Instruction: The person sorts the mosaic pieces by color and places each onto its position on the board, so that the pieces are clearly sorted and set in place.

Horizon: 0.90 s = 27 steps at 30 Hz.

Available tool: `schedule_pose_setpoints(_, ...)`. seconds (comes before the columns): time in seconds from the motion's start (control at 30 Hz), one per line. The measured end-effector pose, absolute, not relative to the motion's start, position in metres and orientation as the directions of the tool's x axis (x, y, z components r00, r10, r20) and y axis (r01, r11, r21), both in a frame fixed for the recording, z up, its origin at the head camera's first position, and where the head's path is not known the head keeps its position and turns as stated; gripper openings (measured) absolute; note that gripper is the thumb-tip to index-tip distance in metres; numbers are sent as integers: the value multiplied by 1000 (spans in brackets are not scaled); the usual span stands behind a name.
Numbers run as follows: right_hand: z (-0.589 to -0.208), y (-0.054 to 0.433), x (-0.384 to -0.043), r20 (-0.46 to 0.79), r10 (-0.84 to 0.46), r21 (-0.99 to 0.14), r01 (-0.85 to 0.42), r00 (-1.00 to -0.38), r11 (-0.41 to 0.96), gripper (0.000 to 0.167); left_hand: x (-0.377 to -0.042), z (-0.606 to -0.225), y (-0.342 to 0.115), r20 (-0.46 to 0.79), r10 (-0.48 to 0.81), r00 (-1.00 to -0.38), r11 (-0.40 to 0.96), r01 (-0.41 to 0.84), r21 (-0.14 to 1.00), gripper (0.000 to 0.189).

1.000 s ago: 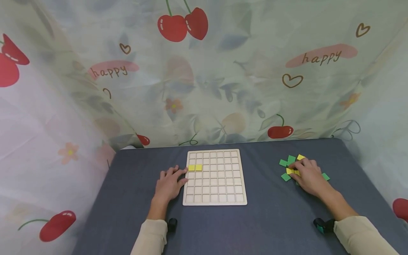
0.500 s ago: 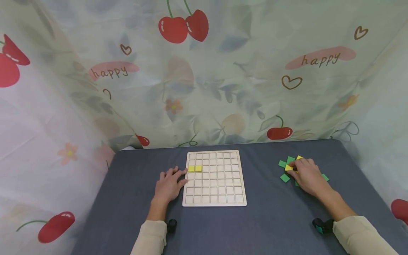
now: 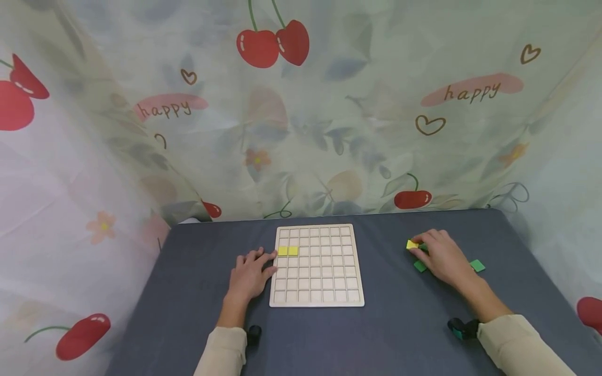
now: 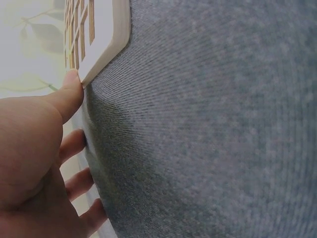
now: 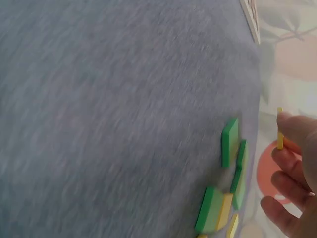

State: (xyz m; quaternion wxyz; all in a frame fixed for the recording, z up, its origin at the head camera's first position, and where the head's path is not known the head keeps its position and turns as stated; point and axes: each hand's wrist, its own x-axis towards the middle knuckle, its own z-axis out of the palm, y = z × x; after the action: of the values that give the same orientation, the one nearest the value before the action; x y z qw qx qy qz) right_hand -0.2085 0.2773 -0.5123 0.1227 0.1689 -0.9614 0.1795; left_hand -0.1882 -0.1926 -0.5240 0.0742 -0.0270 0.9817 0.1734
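Note:
My right hand [image 3: 439,258] pinches a yellow square tile [image 3: 412,245] between thumb and fingers; in the right wrist view that tile [image 5: 280,129] shows edge-on, raised off the table. Below and behind the hand lie loose green tiles [image 5: 230,142] and a few yellow ones, partly hidden by it in the head view. My left hand [image 3: 249,274] rests at the left edge of a pale wooden grid board [image 3: 317,302], fingers spread, thumb and index touching its rim. Two yellow tiles [image 3: 288,251] sit side by side in the board's left cells, third row from the far edge.
A dark grey cloth covers the table [image 3: 310,339]. Behind it hangs a patterned curtain [image 3: 320,141] with cherries and lettering. One green tile [image 3: 477,266] lies right of my right hand, another green tile [image 3: 420,266] under its thumb side.
My right hand has taken a yellow tile from the pile, lifted it and shifted left with it. My left hand and the board stay in place.

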Motion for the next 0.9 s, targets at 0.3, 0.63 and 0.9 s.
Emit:
schedule_pose_setpoints(0.3, -514, 257, -213, 265, -260, -314, -338, -929, 887, 29, -185, -528, -192, -138, -24, -990, 938, -70, 340, 49)
schedule_pose_setpoints(0.63, -519, 226, -219, 336, -301, -322, -409, -892, 854, 23, -186, -527, -194, -126, -20, -992, 941, -61, 332, 49)
schedule_pose_setpoints(0.9, -522, 206, -224, 299, -337, -291, -421, -893, 859, 27, -186, -527, -194, -126, -15, -992, 942, -56, 331, 49)
